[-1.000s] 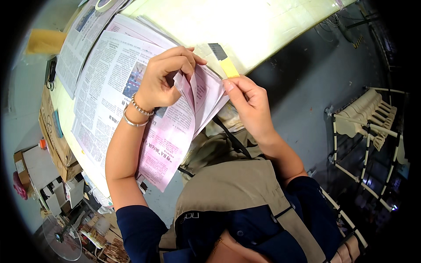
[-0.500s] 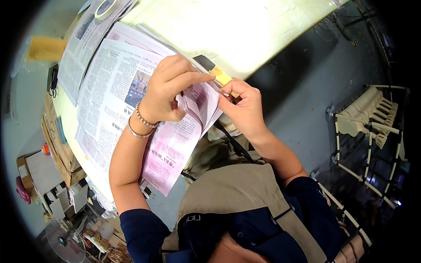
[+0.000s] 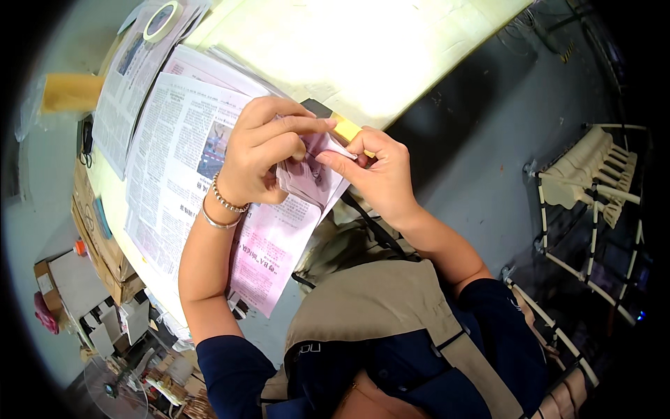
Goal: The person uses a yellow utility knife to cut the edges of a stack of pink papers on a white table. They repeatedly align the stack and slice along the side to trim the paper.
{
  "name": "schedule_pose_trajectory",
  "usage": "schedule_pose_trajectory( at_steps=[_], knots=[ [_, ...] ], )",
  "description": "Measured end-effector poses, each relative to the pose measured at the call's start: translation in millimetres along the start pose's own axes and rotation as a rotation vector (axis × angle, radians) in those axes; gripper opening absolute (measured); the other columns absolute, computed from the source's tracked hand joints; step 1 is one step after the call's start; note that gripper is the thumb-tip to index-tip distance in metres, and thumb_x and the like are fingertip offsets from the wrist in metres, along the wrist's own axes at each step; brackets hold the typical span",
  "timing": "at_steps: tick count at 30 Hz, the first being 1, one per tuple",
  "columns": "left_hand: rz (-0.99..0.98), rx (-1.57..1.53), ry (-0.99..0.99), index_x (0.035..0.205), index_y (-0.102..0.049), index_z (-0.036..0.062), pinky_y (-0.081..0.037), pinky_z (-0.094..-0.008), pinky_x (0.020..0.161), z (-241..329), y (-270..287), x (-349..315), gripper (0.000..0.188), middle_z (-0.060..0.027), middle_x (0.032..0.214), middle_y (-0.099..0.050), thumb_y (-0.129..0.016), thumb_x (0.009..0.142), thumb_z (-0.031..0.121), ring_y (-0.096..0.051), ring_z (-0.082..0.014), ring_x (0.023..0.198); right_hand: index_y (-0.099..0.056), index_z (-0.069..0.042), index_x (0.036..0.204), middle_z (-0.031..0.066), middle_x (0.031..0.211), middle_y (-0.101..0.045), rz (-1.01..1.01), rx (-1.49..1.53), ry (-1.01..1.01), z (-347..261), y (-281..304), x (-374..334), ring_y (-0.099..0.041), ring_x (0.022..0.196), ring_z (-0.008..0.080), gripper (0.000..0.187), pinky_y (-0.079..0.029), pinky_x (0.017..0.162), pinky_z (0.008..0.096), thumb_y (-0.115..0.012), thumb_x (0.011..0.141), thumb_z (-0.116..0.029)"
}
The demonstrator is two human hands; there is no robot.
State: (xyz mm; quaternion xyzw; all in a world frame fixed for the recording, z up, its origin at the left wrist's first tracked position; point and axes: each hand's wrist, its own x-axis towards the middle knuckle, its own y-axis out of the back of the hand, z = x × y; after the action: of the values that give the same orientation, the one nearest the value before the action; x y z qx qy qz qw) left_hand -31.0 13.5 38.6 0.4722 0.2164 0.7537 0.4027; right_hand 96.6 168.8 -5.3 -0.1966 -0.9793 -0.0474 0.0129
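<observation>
My left hand [image 3: 262, 153], with two bracelets at the wrist, pinches the folded corner of a pink newspaper sheet [image 3: 279, 241] that lies over the table edge. My right hand [image 3: 377, 171] meets it from the right, fingertips on the same folded corner. A small yellow and black tool [image 3: 342, 126] lies on the table just behind my right fingers; whether the hand touches it I cannot tell.
A stack of white newspapers [image 3: 174, 160] covers the left of the bright table [image 3: 363, 49]. A roll of tape [image 3: 162, 19] sits at the far left corner. Cardboard boxes [image 3: 98, 237] stand left of the table, a white rack [image 3: 586, 181] to the right.
Both hands have drawn together on the pink sheet's corner, folding it tighter. The right hand has moved left, away from the yellow tool it was at a second ago.
</observation>
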Motion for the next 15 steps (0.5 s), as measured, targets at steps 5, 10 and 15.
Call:
schedule_pose_trajectory(
  at_steps=[5, 10, 15],
  knots=[
    [-0.031, 0.028, -0.005, 0.060, -0.041, 0.0098, -0.047, -0.0351, 0.074, 4.5, -0.8, 3.1, 0.025, -0.0032, 0.101, -0.074, -0.060, 0.045, 0.006, -0.063, -0.0290, 0.096, -0.058, -0.003, 0.065, 0.0007, 0.057, -0.046, -0.003, 0.024, -0.046, 4.4, -0.1, -0.8, -0.040, 0.050, 0.0079, 0.034, -0.033, 0.046, 0.0265, -0.086, 0.071, -0.021],
    [-0.034, 0.031, -0.022, 0.063, -0.043, 0.0094, -0.049, -0.0368, 0.076, 5.5, -1.9, 3.3, 0.024, -0.0034, 0.102, -0.073, -0.061, 0.048, 0.002, -0.064, -0.0280, 0.098, -0.062, -0.003, 0.070, 0.0042, 0.064, -0.053, -0.037, -0.075, -0.012, -1.1, 5.3, -0.4, -0.049, 0.056, 0.0144, 0.028, -0.039, 0.052, 0.0296, -0.080, 0.077, -0.024],
    [-0.070, 0.068, -0.038, 0.066, -0.050, 0.0070, -0.051, -0.0420, 0.090, 6.9, -3.7, 3.7, 0.020, -0.0057, 0.105, -0.072, -0.060, 0.052, -0.002, -0.065, -0.0267, 0.103, -0.069, -0.005, 0.094, 0.0121, 0.085, -0.068, -0.024, -0.335, 0.243, -12.5, 39.6, 2.8, -0.063, 0.083, 0.0312, 0.022, -0.049, 0.073, 0.0391, -0.051, 0.098, -0.018]
  ],
)
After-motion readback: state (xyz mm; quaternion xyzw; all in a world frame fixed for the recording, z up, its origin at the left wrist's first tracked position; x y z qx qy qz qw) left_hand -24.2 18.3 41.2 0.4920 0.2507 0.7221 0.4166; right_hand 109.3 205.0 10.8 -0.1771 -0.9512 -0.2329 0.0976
